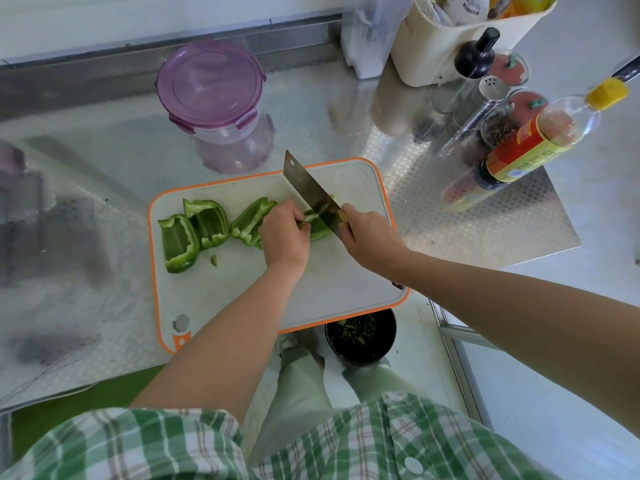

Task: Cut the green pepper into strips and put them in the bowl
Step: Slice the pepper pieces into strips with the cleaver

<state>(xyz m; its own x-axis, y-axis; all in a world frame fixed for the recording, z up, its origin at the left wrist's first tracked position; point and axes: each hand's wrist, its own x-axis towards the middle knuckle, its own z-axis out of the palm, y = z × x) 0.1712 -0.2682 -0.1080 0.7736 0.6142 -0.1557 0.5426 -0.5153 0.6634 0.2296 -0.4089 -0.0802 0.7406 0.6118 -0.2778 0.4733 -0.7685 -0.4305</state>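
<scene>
Green checked shirt point(138, 445) closest of all, right at the bottom, with pale green trousers point(301, 386) just past it. Two bare arms reaching from there to a white cutting board point(242, 289) with an orange rim, flat on a shiny metal counter point(86, 202).

Left hand point(285, 233) on the board, fingers curled down, pinching one green pepper piece point(317, 232) to hold it in place. Right hand point(372, 237) just beside it, wrapped tight round the handle of a big knife point(310, 190); handle itself hidden inside the fist. Wide blade pointing away and to the left, edge down on that same pepper piece, right next to the left fingers.

More pepper on the board, left of the hands: first chunk point(251, 220) right by the left hand, second chunk point(207, 223) in the middle, third chunk point(178, 242) farthest left, all with the pale inside facing up. Tiny green bit point(214, 260) lying alone near them.

Down low, past the near edge of the board, dark round tub point(362, 341) with chopped green scraps inside, partly hidden under the board.

Behind the board, clear jar point(211, 84) with its purple lid on. Off to the right, bottle with a yellow cap point(540, 140), metal shaker point(485, 98) and cream box point(443, 39) full of packets.
</scene>
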